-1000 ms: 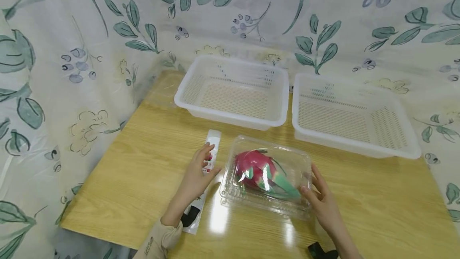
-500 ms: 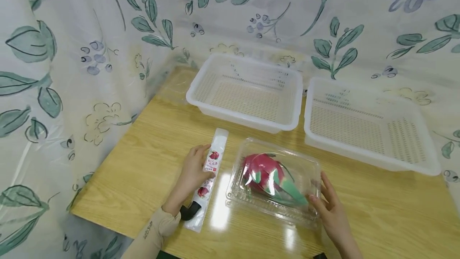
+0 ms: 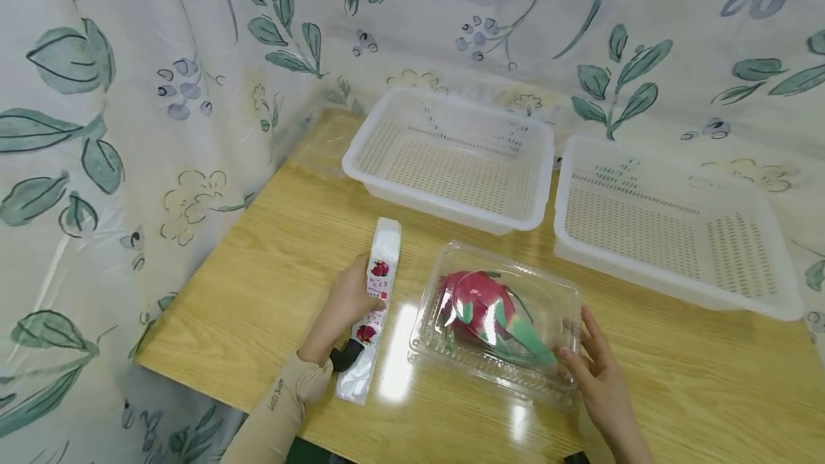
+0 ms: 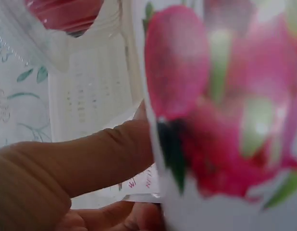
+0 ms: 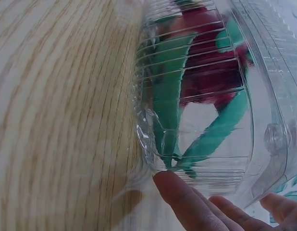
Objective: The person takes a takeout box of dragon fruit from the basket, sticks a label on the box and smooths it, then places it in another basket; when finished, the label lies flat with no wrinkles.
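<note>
My left hand [image 3: 348, 303] grips the left edge of a long white plastic strip [image 3: 385, 242] printed with red dragon fruit and small lettering. In the left wrist view its thumb [image 4: 105, 159] lies across the strip, with curled fingers beneath, and a large dragon-fruit print [image 4: 225, 106] fills the right side. A clear plastic clamshell box [image 3: 445, 263] with a red and green dragon fruit [image 3: 480, 306] inside stands right of the strip. My right hand [image 3: 602, 378] holds the box's right end, thumb at the near corner and fingers along the side.
Two white perforated baskets [image 3: 445, 210] [image 3: 670, 283] stand side by side at the back of the wooden table [image 3: 258, 306]. A clear plastic piece [image 3: 325, 138] lies at the back left corner. Floral curtains [image 3: 193, 77] hang behind and to the left.
The left hand has gone from hovering open over the strip to gripping its edge, and the strip has shifted slightly. The right hand stays on the box. The head view has swung a little left.
</note>
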### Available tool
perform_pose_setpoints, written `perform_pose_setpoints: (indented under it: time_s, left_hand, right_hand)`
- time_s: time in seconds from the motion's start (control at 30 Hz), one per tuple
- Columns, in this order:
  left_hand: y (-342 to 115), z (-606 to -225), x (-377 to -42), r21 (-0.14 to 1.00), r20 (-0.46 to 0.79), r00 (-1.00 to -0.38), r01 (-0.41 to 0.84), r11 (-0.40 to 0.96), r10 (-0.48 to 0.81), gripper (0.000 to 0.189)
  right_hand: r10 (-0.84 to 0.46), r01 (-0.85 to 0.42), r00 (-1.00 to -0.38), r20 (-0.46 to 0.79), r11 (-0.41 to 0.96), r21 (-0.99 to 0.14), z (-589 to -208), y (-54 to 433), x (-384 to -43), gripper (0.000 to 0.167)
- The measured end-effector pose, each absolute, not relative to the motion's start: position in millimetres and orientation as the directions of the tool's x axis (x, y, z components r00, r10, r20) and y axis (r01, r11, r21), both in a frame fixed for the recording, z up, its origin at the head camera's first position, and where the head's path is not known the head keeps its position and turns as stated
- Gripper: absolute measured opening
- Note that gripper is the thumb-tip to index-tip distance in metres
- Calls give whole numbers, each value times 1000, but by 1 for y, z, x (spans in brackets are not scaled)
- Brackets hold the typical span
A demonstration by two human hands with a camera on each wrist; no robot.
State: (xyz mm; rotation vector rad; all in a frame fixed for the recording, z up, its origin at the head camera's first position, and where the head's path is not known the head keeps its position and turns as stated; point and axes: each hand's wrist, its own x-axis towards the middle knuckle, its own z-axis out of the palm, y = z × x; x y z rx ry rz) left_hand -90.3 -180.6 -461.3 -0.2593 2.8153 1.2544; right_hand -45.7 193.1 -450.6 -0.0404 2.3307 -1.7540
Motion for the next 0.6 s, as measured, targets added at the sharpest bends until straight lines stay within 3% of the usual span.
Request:
perform_pose_setpoints:
  time_s: [0.13, 0.27, 0.43, 0.6]
  left_hand:
    - [-191, -464, -91, 786, -202, -970, -243, 569, -136, 63]
    - [-196, -462, -89, 812, -204, -968, -250, 528, -145, 42]
    - [-194, -455, -86, 866, -203, -970, -242, 438, -134, 37]
    - [-188, -442, -83, 937, -177, -980, -196, 291, -90, 42]
  right_hand:
    - [-162, 98, -975, -150, 292, -952, -450, 192, -46, 73]
    - [-152, 116, -973, -173, 327, -938, -448, 192, -46, 74]
    - [-88, 188, -968, -234, 364, -912, -443, 191, -45, 74]
    - [-14, 238, -965, -263, 378, -895, -438, 187, -44, 71]
